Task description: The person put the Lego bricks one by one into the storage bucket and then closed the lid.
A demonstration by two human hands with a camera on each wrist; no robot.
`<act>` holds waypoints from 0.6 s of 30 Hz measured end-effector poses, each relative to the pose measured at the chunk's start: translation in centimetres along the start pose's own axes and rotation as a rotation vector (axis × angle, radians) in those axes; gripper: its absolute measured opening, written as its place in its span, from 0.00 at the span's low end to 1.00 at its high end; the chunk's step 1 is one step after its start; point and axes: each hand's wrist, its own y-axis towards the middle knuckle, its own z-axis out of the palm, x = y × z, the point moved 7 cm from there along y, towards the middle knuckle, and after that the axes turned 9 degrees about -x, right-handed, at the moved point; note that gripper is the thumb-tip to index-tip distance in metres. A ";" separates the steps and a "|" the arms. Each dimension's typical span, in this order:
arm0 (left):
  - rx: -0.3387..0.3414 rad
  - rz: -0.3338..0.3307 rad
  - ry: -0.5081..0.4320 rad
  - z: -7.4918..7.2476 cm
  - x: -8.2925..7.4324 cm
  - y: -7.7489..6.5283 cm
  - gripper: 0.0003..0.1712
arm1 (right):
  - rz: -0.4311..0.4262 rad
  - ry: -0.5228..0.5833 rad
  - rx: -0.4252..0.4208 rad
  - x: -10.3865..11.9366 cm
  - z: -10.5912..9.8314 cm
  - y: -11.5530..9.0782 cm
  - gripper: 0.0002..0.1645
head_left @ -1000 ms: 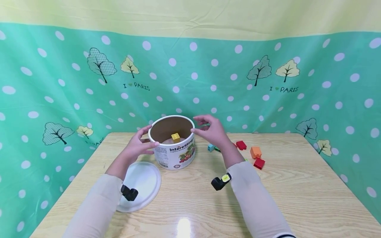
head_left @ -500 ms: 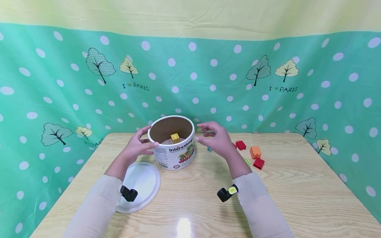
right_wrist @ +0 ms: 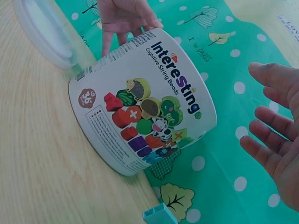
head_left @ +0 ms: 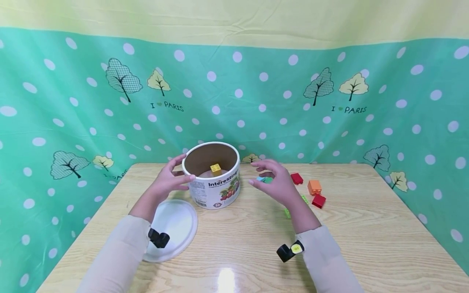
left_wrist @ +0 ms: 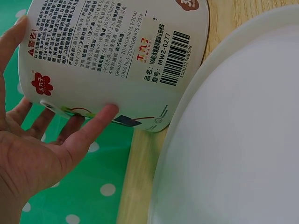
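Observation:
A white round tub (head_left: 215,193) printed "Interesting" stands uncovered on the table, a yellow brick (head_left: 215,169) showing inside it. My left hand (head_left: 167,178) holds the tub's left side, its fingers spread round the wall and a tip at the rim; the left wrist view shows the fingers (left_wrist: 93,126) against the label side. Right of the tub, apart from it, my right hand (head_left: 275,182) hovers with loosely bent fingers and nothing between them. A cyan brick (head_left: 261,179) lies behind that hand; it shows in the right wrist view too, as a cyan block (right_wrist: 160,214).
The white lid (head_left: 174,228) lies flat on the table left of the tub's front. On the right are an orange brick (head_left: 314,187), two red bricks (head_left: 318,201) and light green pieces (head_left: 287,213) partly hidden by my right forearm. A polka-dot curtain (head_left: 234,101) hangs behind.
My right hand has moved away from the tub's right rim, rightward and toward me, over the loose bricks. My left hand and the tub have stayed put.

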 end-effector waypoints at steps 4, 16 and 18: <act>-0.003 -0.004 0.004 0.0 0.1 0.1 0.56 | 0.003 -0.006 0.001 -0.1 -0.6 -0.7 0.27; -0.003 -0.003 0.013 0.1 0.1 0.1 0.55 | 0.042 -0.074 0.026 -1.5 -2.9 -2.8 0.31; -0.002 -0.006 0.014 0.1 0.2 0.2 0.55 | 0.052 -0.102 0.027 -1.8 -3.4 -3.1 0.33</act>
